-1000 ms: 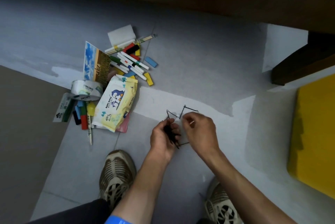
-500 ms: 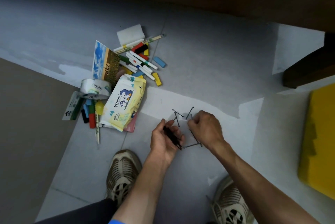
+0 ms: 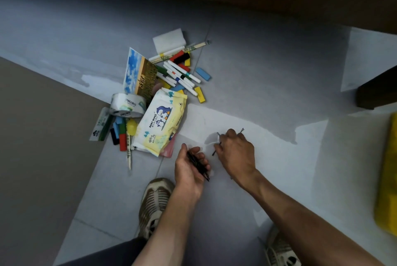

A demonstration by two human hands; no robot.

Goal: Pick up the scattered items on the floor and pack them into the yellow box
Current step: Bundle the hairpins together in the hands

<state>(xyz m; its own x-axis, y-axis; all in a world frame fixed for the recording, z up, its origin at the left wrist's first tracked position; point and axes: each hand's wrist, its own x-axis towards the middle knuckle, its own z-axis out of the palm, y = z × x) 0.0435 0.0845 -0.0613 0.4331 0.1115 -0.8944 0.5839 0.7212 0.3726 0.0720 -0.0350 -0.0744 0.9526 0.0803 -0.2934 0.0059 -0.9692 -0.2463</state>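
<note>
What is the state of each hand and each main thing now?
left hand: holds a bundle of black hairpins
right hand: pinches more pins on the floor
wipes pack: lies flat, closed
tape roll: lies on its side
markers: capped, in the pile
yellow box: at right edge, inside hidden

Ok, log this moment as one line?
stage: gathering hairpins | left hand: holds hairpin bundle | right hand: pinching pins off floor | yellow box: right edge | pile: untouched
</note>
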